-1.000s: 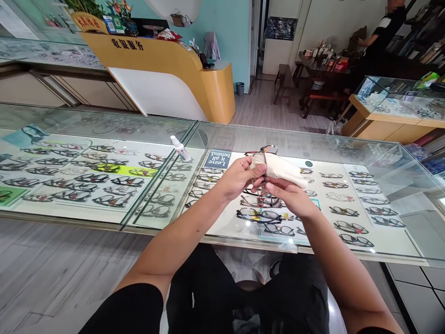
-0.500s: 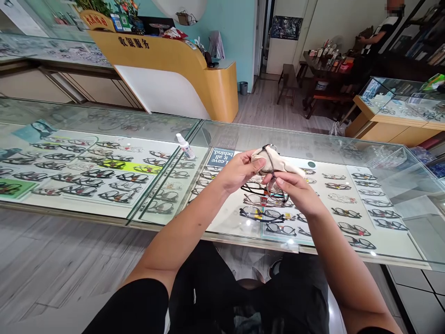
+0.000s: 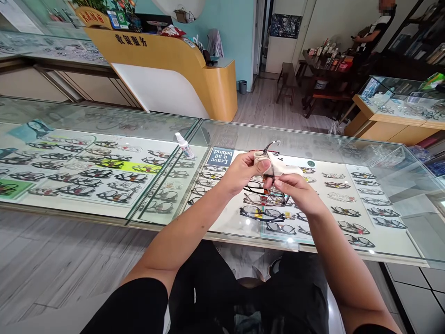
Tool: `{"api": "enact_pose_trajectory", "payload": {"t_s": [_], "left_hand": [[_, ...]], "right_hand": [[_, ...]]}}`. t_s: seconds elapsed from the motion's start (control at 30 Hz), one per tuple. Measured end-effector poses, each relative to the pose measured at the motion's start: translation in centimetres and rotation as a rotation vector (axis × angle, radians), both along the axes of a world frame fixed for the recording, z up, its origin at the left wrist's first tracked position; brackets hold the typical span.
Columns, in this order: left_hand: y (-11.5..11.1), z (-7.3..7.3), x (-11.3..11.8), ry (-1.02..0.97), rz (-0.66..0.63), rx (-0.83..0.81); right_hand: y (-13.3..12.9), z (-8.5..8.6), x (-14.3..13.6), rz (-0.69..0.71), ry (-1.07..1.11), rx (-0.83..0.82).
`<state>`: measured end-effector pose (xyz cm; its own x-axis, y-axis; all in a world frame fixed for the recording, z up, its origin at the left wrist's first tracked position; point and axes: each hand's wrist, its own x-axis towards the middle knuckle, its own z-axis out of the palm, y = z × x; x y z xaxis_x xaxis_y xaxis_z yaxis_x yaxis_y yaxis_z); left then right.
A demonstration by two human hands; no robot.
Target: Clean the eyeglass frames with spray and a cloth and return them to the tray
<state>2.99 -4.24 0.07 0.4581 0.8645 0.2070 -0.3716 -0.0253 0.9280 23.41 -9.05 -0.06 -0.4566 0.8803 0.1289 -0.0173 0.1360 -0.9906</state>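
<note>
Above the glass counter (image 3: 194,185), my left hand (image 3: 239,172) pinches a cream cloth (image 3: 283,169) folded over part of a pair of eyeglasses (image 3: 267,149). One dark temple arm sticks up past the cloth. My right hand (image 3: 298,189) is closed on the lower part of the same eyeglasses, with its fingertips just under the cloth. The cloth and my fingers hide much of the frame. To the left, a small white spray bottle (image 3: 185,146) stands on the counter glass.
Several rows of eyeglasses (image 3: 99,173) lie inside the display case under the glass. Behind it are a wooden cashier desk (image 3: 219,90), a grey bin (image 3: 242,86) and a low bench (image 3: 288,79). A person (image 3: 373,35) stands by a dark table at the back right.
The eyeglasses have turned in my hands, and a temple arm now points higher above the cloth. The cloth is pulled closer around the frame. The person behind has shifted slightly left.
</note>
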Motion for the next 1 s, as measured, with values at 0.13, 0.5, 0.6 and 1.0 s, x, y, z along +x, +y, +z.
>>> {"api": "enact_pose_trajectory", "payload": {"t_s": [0.13,0.5,0.6,1.0], "left_hand": [[0.1,0.3,-0.3,0.017,0.078,0.002],[-0.3,0.3,-0.1,0.052,-0.035,0.003],[-0.6,0.1,0.6,0.038,0.015,-0.017],[-0.3,0.3,-0.1,-0.017,-0.152,-0.079]], "right_hand": [[0.0,-0.1,0.3,-0.019,-0.009,0.007],[0.1,-0.6,0.2,-0.033,0.045,-0.026],[-0.1,-0.5,-0.3,-0.011,0.017,-0.033],[0.2,-0.7,0.6,-0.039,0.032,-0.027]]}}
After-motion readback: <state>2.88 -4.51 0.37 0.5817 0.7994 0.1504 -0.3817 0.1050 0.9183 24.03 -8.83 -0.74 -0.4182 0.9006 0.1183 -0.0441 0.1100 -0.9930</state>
